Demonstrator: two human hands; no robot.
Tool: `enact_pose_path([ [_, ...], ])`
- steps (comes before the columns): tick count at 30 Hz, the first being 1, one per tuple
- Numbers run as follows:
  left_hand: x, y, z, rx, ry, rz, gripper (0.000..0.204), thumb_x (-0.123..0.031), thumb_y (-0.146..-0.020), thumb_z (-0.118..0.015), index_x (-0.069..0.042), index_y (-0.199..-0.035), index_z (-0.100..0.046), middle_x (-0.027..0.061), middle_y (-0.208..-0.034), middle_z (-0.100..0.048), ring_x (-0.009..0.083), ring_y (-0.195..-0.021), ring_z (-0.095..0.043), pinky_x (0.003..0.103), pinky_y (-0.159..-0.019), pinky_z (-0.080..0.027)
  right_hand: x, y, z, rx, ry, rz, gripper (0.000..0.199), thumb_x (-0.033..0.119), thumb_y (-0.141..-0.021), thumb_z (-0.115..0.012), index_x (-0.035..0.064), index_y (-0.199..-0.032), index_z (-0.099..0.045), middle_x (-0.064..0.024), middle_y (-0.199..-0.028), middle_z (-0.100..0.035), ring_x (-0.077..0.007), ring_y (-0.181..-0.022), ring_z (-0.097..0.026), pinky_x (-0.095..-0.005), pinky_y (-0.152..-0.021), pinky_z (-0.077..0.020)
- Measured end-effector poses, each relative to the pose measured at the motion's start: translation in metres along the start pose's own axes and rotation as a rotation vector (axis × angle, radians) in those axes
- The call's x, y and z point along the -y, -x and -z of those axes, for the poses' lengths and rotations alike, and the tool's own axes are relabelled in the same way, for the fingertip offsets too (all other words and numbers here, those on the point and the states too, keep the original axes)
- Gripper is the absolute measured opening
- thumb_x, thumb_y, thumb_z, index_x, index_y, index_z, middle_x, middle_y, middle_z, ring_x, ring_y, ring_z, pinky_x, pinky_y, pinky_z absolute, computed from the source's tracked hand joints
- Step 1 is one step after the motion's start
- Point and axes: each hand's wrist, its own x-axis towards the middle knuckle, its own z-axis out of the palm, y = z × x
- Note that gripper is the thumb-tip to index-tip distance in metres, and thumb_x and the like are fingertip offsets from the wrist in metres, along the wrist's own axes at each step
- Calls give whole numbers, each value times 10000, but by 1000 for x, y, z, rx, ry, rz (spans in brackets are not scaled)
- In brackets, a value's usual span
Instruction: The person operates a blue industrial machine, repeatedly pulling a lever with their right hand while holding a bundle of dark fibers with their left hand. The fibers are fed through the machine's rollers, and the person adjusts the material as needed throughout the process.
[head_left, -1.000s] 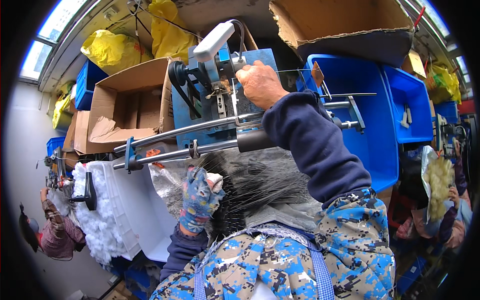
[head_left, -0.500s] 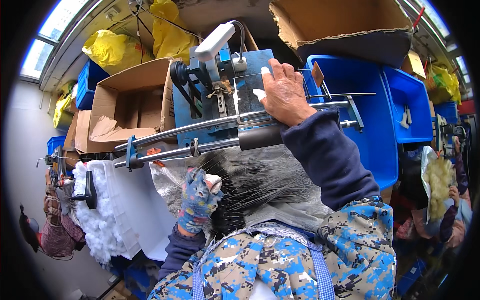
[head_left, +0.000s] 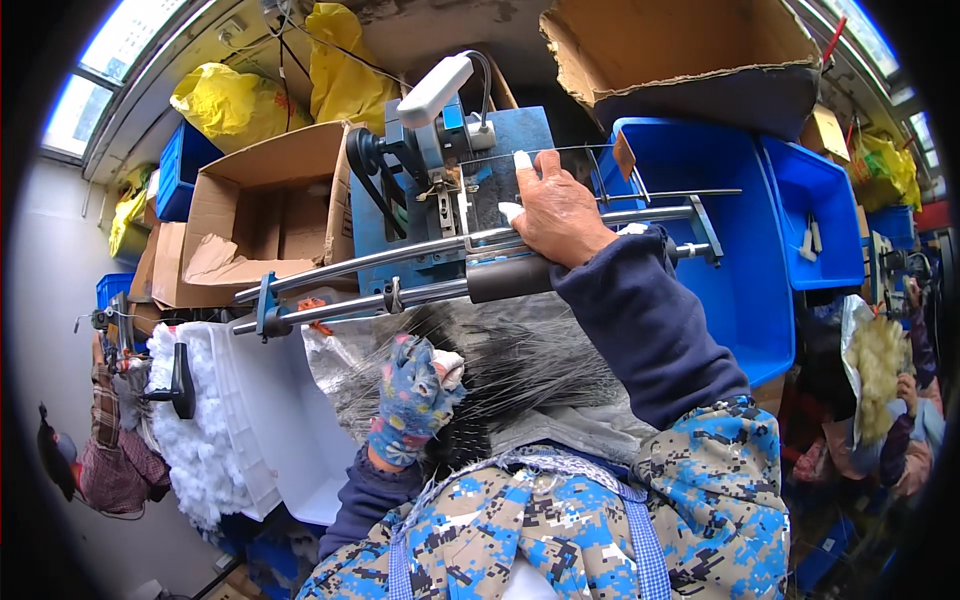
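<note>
My left hand [head_left: 415, 388], in a blue patterned glove with white wrapping at its fingertips, is closed over the left side of a bundle of thin dark wires or bristles [head_left: 530, 355] in front of me. What its fingers hold is hidden. My bare right hand [head_left: 565, 215], white tape on thumb and a finger, bends its fingers over the sliding carriage [head_left: 510, 280] of a blue bench machine [head_left: 525, 135]. The carriage has a dark sleeve and rides on two metal rails [head_left: 420, 292]. A thin wire runs above this hand toward a small brown plate [head_left: 623, 155].
An open carton [head_left: 215, 265] stands left of the machine, a deep blue bin [head_left: 745, 330] right of it. A white tray [head_left: 310, 430] and white fluffy fibre [head_left: 195, 430] lie left. A large carton [head_left: 690, 75] sits behind. Other people work at both sides.
My right hand and the carriage have shifted left along the rails, its fingers now more bent. My left hand has moved slightly right, still closed.
</note>
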Motion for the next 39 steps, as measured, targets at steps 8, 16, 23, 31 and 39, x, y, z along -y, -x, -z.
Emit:
enact_pose_path([
  [8,0,5,5,11,76,67,304,70,-619,-669,-88,-873,-621,65,-716,-603,258,-637,-572,342,-580,-443,41,-12,-15,22,-31,-19,596,286,-776,-635,-85,-1183,-407,-226,-1041,-475,-331,-807,-606,-393,-681,-514],
  [16,3,10,13,36,9,90,248,-35,-631,-698,-101,-862,-635,56,-778,-618,272,-693,-586,379,-645,-461,43,-18,-32,-36,-72,115,551,303,-795,-616,-100,-1116,-420,-239,-976,-493,-333,-728,-616,-381,-632,-515],
  [23,13,15,10,-12,11,87,353,70,-583,-647,-75,-903,-608,82,-727,-551,264,-626,-526,348,-545,-416,4,-3,21,192,125,35,445,266,-810,-624,-75,-1076,-519,-206,-1074,-459,-348,-996,-522,-408,-786,-477],
  [31,4,3,10,-64,22,50,256,58,-685,-646,-55,-910,-601,87,-709,-537,267,-624,-523,345,-548,-405,-32,-26,38,80,463,23,240,116,-769,-594,56,-1001,-607,-81,-1019,-571,-261,-973,-496,-388,-806,-374],
  [39,4,39,18,-147,409,500,234,-69,-783,-636,-47,-1015,-617,78,-859,-620,157,-668,-585,278,-575,-470,-9,36,84,118,224,237,54,59,-715,-549,84,-697,-594,-67,-691,-624,-245,-743,-572,-374,-697,-373],
])
